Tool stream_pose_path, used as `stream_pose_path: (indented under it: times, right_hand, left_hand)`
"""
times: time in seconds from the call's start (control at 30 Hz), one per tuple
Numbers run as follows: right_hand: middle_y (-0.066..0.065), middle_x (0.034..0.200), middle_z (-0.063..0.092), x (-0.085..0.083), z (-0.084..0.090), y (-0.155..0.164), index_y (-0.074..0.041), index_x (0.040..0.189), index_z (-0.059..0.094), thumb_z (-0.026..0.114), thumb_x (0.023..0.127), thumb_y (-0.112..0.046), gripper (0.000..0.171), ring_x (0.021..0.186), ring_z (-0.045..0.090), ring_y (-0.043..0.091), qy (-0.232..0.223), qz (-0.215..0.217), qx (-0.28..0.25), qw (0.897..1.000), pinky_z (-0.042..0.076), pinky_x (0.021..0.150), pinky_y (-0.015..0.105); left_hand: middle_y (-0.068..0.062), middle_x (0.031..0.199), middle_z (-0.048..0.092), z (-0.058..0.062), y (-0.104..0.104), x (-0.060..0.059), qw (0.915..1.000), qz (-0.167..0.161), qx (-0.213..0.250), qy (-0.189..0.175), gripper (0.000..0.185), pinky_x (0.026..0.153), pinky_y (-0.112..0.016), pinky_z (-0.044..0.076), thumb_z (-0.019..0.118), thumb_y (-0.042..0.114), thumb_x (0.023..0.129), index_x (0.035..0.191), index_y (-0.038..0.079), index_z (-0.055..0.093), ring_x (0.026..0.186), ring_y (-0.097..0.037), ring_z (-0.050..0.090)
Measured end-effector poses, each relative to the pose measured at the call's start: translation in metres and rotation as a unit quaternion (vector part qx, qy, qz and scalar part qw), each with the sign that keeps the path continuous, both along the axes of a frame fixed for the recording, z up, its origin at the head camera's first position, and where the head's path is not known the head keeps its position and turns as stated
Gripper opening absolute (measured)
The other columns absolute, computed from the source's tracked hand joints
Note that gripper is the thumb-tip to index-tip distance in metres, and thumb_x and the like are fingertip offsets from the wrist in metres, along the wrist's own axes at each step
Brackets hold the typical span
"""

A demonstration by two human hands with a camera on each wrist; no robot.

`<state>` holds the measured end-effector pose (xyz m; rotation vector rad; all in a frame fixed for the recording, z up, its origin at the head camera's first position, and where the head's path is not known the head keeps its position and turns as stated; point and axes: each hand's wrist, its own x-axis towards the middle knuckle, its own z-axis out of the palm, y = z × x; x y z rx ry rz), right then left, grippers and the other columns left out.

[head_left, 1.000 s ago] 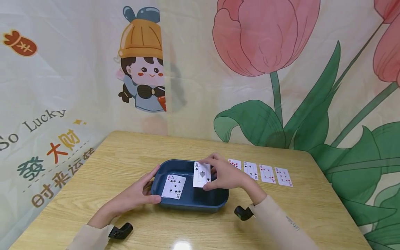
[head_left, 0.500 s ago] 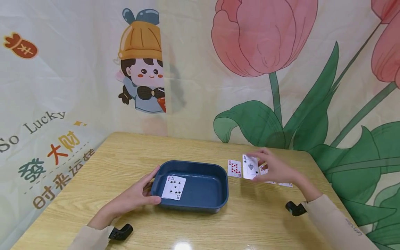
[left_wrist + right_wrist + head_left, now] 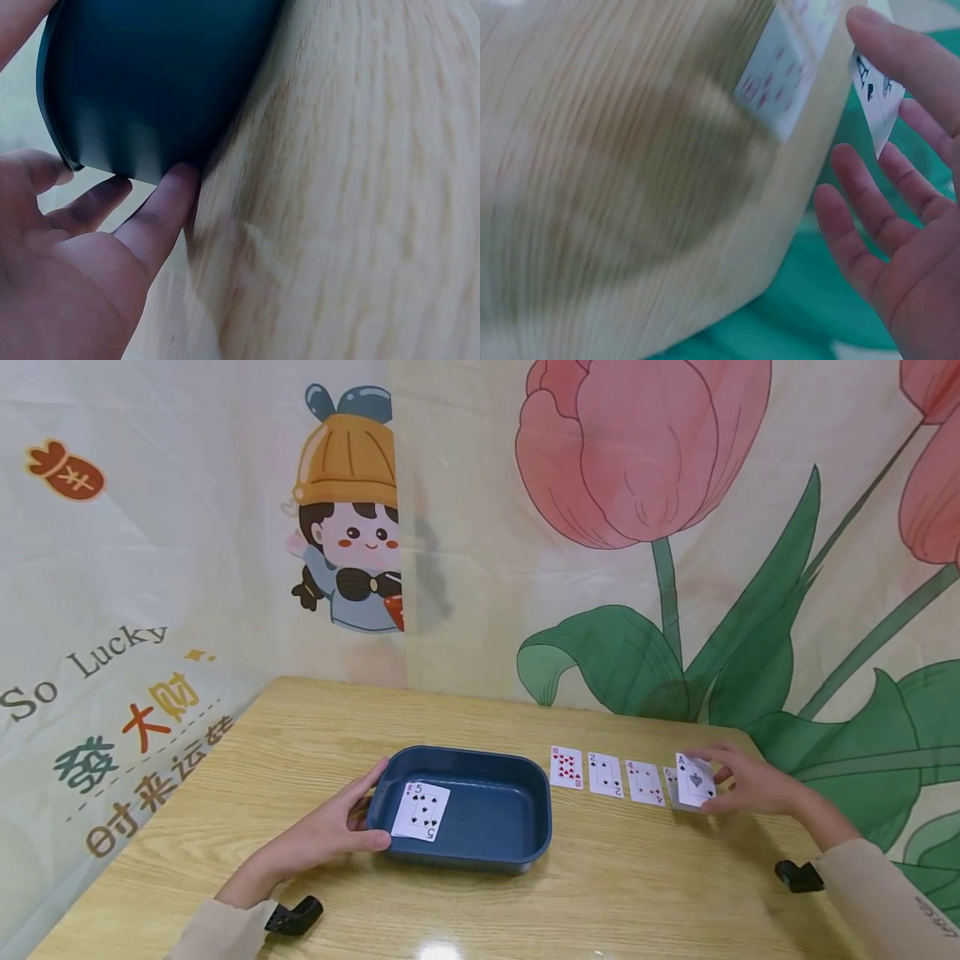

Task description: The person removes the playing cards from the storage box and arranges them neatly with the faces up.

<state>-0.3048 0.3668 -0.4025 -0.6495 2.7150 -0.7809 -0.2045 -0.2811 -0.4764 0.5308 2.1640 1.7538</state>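
My right hand pinches an ace of spades by its right edge, thumb below and fingers above. The ace overlaps the six of diamonds, the last card on the right of a row. In the right wrist view, the ace hangs from the thumb and index finger while the other fingers spread loosely. At the left end of a dark blue tray, my left hand grips the side, thumb at the front corner and fingers behind. Inside the tray lies a five of spades over another card's red corner.
The row on the wooden table also has a ten of hearts, a two of spades and a four of diamonds, just right of the tray. A printed cloth hangs behind the table's far edge.
My right hand has carried the ace of spades from above the tray, past the two of spades, to the row's right end. The left hand stays on the tray.
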Motion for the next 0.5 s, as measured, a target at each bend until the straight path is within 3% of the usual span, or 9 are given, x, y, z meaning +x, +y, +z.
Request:
stream_pose_path:
  times: [0.23, 0.5]
  right_hand:
    - [0.037, 0.143, 0.039, -0.004, -0.011, 0.040, 0.007, 0.153, 0.048, 0.094, 0.081, -0.014, 0.087, 0.106, 0.065, 0.036, -0.011, -0.011, 0.035, 0.999, 0.057, 0.078, 0.032]
    - [0.033, 0.132, 0.047, -0.009, -0.017, 0.055, 0.008, 0.147, 0.053, 0.095, 0.079, -0.018, 0.084, 0.103, 0.058, 0.035, 0.014, -0.010, 0.096, 0.995, 0.051, 0.086, 0.046]
  left_hand:
    - [-0.027, 0.172, 0.007, -0.001, 0.000, 0.000, 1.0000, 0.004, -0.005, -0.002, 0.109, 0.101, -0.021, 0.051, 0.080, 0.012, 0.097, 0.173, 0.021, 0.002, 0.144, -0.047, 0.042]
    - [-0.028, 0.171, 0.009, -0.002, 0.000, -0.001, 1.0000, -0.001, 0.003, -0.003, 0.109, 0.102, -0.022, 0.052, 0.080, 0.014, 0.097, 0.173, 0.022, 0.002, 0.142, -0.046, 0.044]
